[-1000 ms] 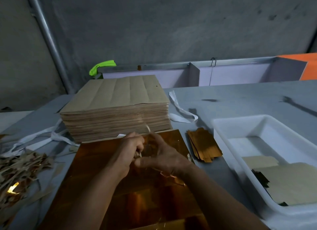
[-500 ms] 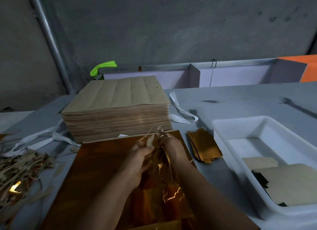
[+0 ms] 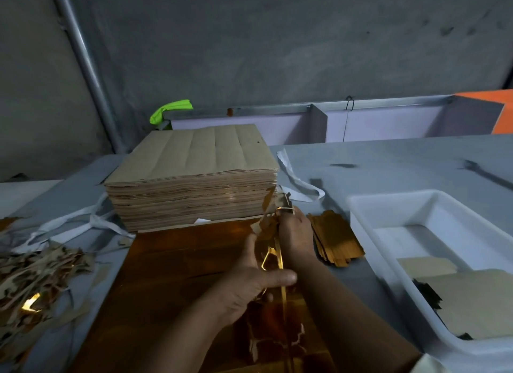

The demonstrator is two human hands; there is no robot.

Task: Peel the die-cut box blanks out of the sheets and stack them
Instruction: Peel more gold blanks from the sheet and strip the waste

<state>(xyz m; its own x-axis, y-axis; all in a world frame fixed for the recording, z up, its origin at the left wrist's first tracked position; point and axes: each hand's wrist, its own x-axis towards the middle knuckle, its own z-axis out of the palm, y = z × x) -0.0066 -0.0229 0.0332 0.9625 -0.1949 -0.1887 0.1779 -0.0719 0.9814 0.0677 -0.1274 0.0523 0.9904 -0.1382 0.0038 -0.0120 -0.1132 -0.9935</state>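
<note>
over gold sheet [image 3: 180,275]: right hand [image 3: 295,233] clutches scrap [image 3: 268,220]; left hand [image 3: 249,283] fingers [image 3: 277,277] pinch strip [image 3: 283,303]

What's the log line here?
left hand: grips thin gold-foil scrap strip | right hand: grips same scrap | gold card blanks: stacked beside white plastic tub

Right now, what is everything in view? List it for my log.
stack of sheets: one, kraft brown, back of the table
foil sheet: one, gold-orange, flat before the stack, under the hands
peeled blanks: one small pile, gold, right of the hands
tray: one, white, right side, brown pieces inside
scrap pile: one, brown and gold, left edge
loose strips: several, white, either side of the stack
waste strip: one, gold, between both hands
left hand: pinches the strip's near part
right hand: grips its far end
</note>
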